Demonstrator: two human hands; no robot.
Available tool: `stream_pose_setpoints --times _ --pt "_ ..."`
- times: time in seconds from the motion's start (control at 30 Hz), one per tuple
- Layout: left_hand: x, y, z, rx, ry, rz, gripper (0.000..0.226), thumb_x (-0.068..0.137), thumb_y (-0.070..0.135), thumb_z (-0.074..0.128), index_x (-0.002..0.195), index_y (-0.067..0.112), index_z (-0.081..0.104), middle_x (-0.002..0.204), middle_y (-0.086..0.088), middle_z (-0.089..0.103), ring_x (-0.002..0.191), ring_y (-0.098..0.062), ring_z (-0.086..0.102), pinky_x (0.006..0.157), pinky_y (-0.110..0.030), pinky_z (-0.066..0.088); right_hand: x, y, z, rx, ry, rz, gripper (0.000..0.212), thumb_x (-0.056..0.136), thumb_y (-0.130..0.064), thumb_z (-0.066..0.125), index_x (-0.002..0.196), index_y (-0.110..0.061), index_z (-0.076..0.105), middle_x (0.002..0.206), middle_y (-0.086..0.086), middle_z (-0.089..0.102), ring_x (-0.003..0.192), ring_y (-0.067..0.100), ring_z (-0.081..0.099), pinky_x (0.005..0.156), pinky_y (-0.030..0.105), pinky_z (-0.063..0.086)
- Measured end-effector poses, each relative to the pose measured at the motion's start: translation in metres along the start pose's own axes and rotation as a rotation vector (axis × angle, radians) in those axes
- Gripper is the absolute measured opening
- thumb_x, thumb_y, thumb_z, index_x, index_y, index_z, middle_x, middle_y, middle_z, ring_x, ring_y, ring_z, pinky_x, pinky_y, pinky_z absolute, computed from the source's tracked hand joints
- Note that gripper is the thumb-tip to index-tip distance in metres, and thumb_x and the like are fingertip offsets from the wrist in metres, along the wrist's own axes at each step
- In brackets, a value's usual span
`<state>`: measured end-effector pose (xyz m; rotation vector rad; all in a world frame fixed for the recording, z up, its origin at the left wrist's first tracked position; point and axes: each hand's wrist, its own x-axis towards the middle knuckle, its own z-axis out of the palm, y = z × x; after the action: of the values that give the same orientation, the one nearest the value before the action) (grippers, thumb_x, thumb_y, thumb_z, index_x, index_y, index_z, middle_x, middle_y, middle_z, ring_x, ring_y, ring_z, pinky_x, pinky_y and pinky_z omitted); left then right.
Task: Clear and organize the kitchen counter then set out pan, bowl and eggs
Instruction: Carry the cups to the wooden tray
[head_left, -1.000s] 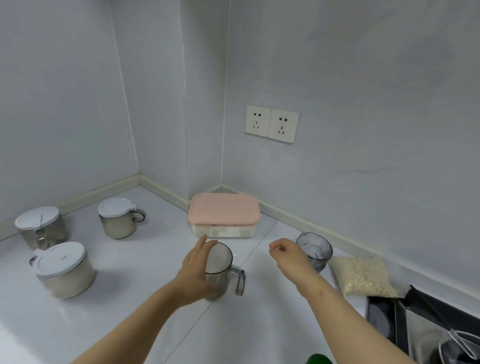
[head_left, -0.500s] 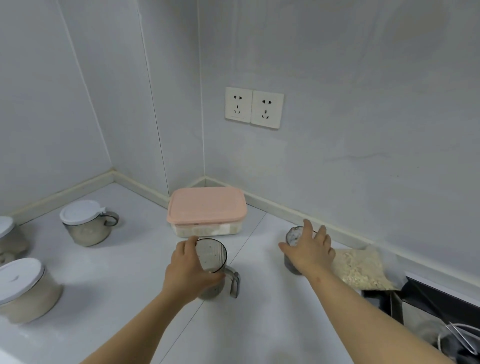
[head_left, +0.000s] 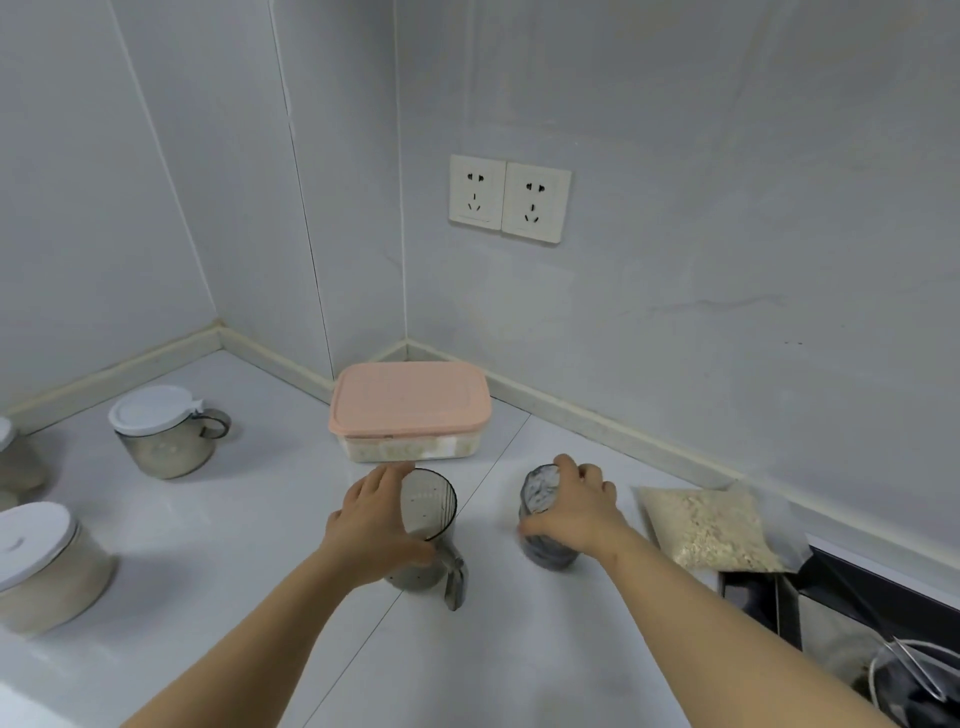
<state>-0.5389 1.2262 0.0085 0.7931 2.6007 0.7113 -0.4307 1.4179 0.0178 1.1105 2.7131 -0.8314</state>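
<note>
Left hand: the left hand (head_left: 375, 526) is wrapped round the left side of a clear measuring cup (head_left: 432, 500), with the thumb on the near wall and the fingers curled at the far rim.
Right hand: the right hand (head_left: 577, 514) is clamped on a dark ribbed tumbler (head_left: 538, 489); the fingers are hooked over its far rim and the thumb is laid across its near side.
Measuring cup: it is stood upright on the white counter (head_left: 260, 525), near the middle, with its handle (head_left: 455, 583) turned towards the viewer.
Tumbler: it is set just right of the measuring cup, apart from it, and is slightly blurred.
Pink-lidded box (head_left: 410, 401): it is placed beyond both cups, in the far corner by the wall.
Bag of oats (head_left: 714, 527): it is laid flat just right of the tumbler.
Lidded jars: one white-lidded jar (head_left: 162, 434) is seen far left, and a larger jar (head_left: 44, 569) near left.
Wall: a double socket (head_left: 510, 206) is mounted above the box.
Near right: a dark hob (head_left: 831, 597) and a wire whisk (head_left: 917, 670) are partly seen.
</note>
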Motion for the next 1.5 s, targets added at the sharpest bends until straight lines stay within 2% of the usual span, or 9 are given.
stream_pose_setpoints --times 0.17,0.3,0.4,0.57,0.7,0.8,1.0,1.27,1.5 --pt "0.0 -0.004 -0.015 0.016 -0.135 0.044 0.101 0.068 0.019 0.076 0.144 0.046 0.015 0.155 0.015 -0.007 0.143 -0.024 0.002 0.113 -0.046 0.024 -0.014 -0.003 0.013 -0.021 -0.049 -0.06 0.089 0.071 -0.038 0.07 0.142 -0.029 0.018 0.14 0.002 0.022 0.13 0.026 0.022 0.102 0.039 0.038" --pt "-0.022 -0.005 -0.013 -0.616 0.098 0.093 0.085 0.055 0.011 0.074 0.12 0.051 0.035 0.143 0.014 0.018 0.131 -0.013 0.024 0.098 -0.033 0.037 -0.024 -0.005 0.018 -0.032 -0.04 -0.062 0.09 0.071 -0.039 0.069 0.143 -0.029 0.016 0.14 0.002 0.021 0.13 0.026 0.021 0.1 0.039 0.04" --pt "-0.035 0.001 0.005 -0.888 0.253 -0.121 0.082 0.044 0.037 0.078 0.116 0.034 0.039 0.129 0.003 0.031 0.117 -0.017 0.04 0.092 -0.033 0.039 -0.029 -0.009 0.02 -0.039 -0.028 -0.053 0.089 0.072 -0.04 0.068 0.143 -0.028 0.015 0.137 0.003 0.022 0.128 0.027 0.022 0.097 0.038 0.041" --pt "-0.039 0.01 0.031 -0.604 0.207 -0.195 0.114 0.052 0.037 0.087 0.144 0.019 0.021 0.145 -0.006 0.021 0.135 -0.027 0.028 0.112 -0.039 0.028 -0.04 -0.018 0.028 -0.043 -0.041 -0.076 0.087 0.072 -0.041 0.068 0.141 -0.027 0.018 0.134 0.004 0.024 0.126 0.027 0.024 0.091 0.035 0.042" --pt "-0.038 0.006 0.025 -0.733 0.166 -0.14 0.108 0.05 0.017 0.08 0.141 0.012 0.021 0.127 -0.001 0.036 0.118 -0.02 0.042 0.093 -0.032 0.04 -0.047 -0.02 0.034 -0.036 -0.035 -0.097 0.084 0.072 -0.04 0.067 0.14 -0.029 0.019 0.132 0.002 0.025 0.126 0.026 0.024 0.089 0.034 0.042" --pt "-0.041 -0.003 0.016 -0.857 0.087 -0.162 0.091 0.075 -0.004 0.069 0.144 0.018 0.013 0.124 0.004 0.035 0.111 -0.02 0.046 0.083 -0.03 0.042 -0.048 -0.02 0.035 -0.033 -0.028 -0.103 0.083 0.072 -0.04 0.066 0.14 -0.029 0.019 0.133 0.001 0.025 0.126 0.026 0.024 0.088 0.032 0.041" --pt "-0.047 -0.023 0.015 -0.665 0.19 -0.271 0.015 0.083 0.019 0.067 0.089 0.011 0.056 0.081 -0.006 0.057 0.065 -0.019 0.05 0.059 -0.024 0.037 -0.049 -0.021 0.035 -0.036 -0.018 -0.103 0.083 0.073 -0.038 0.065 0.141 -0.028 0.018 0.134 0.001 0.024 0.126 0.026 0.025 0.087 0.031 0.04" --pt "-0.056 -0.019 0.024 -0.869 0.058 -0.255 0.032 0.097 0.028 0.046 0.087 0.003 0.063 0.083 -0.006 0.066 0.081 -0.019 0.055 0.068 -0.026 0.04 -0.052 -0.024 0.033 -0.077 -0.027 -0.104 0.083 0.072 -0.038 0.065 0.141 -0.027 0.019 0.133 0.004 0.026 0.121 0.03 0.03 0.079 0.029 0.037" --pt "-0.058 -0.013 0.022 -1.005 0.134 -0.304 0.032 0.099 0.023 0.039 0.072 0.007 0.044 0.065 -0.008 0.047 0.061 -0.019 0.039 0.057 -0.028 0.03 -0.053 -0.026 0.03 0.01 -0.006 -0.056 0.077 0.072 -0.036 0.067 0.136 -0.027 0.026 0.13 0.005 0.03 0.122 0.029 0.033 0.081 0.03 0.038"
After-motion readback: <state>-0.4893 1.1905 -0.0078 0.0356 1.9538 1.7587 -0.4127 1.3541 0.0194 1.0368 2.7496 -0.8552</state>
